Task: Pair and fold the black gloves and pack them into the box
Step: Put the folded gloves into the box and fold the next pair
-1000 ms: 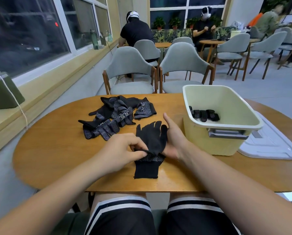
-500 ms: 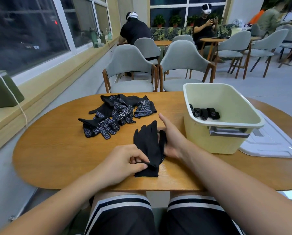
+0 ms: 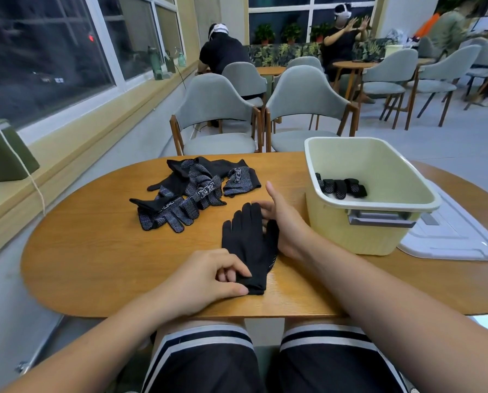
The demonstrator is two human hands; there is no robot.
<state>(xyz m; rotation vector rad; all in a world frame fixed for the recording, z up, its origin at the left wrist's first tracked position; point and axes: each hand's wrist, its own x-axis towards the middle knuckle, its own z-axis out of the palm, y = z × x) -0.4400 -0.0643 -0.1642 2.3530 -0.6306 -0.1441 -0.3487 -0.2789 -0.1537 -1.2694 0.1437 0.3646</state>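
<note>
Wooden and oval, the tabletop stood in a café-like room by a dark window, with two grey padded chairs behind its far edge and other people seated at tables further back.

A second ago the upper glove was lifted off the lower one and a dotted cuff showed beneath it. By this moment the pair of gloves lay flat near the near edge, one glove on top of the other, fingers pointing toward the far edge. Its plain black knit side faced up, and only a thin line of white dots showed along its right side. The left hand had slid down from the middle of the pair to the cuff.

The left hand pinched that cuff, thumb along the tabletop and fingers curled on the fabric. The right hand stood on its edge against the right side of the pair. It was open, thumb raised, with relaxed fingers touching the glove fingers and the glove's thumb lying against its palm.

A loose heap of gloves, black with white grip dots and printed cuff bands, lay toward the far left of the tabletop. At the right edge sat the box, a pale yellow plastic tub with a grey handle. One folded pair lay inside it on the bottom. A white lid lay flat beside it.
</note>
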